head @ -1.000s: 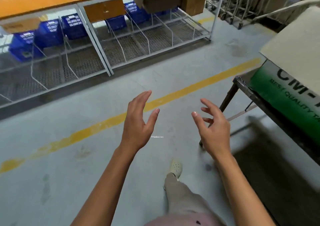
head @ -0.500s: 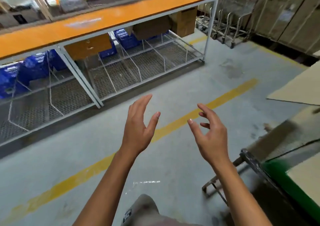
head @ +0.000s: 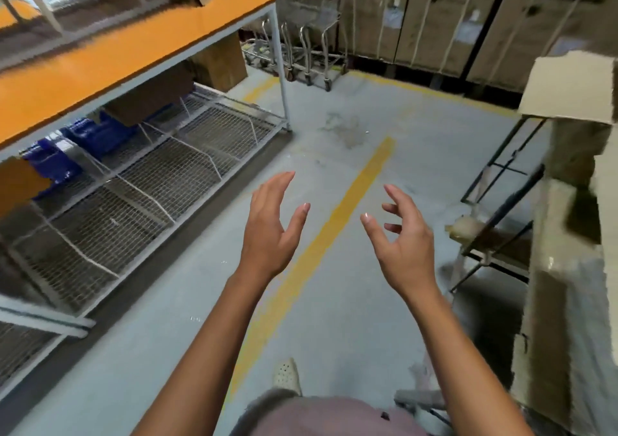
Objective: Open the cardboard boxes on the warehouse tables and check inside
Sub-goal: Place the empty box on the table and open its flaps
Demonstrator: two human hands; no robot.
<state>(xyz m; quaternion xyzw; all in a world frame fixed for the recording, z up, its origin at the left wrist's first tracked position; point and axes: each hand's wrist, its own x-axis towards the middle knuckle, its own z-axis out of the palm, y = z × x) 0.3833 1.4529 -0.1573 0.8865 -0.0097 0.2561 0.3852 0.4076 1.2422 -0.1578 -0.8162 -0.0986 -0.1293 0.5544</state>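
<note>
Warehouse aisle: both hands hang empty above the yellow line (head: 321,251). Left hand (head: 267,235) is just left of it, fingers straight & spread wide. Right hand (head: 401,245) is just right of it, fingers loosely curled, holding nothing; prob. readied to reach for a box. Nearest box (head: 568,91), flap up, stands well right of the line by a dark rack (head: 501,208); the orange bench (head: 100,64) runs left of it. Vs. 0.5 s ago: view has swung right, green-edged table gone, flapped box now in frame, hands' pose unchanged.
</note>
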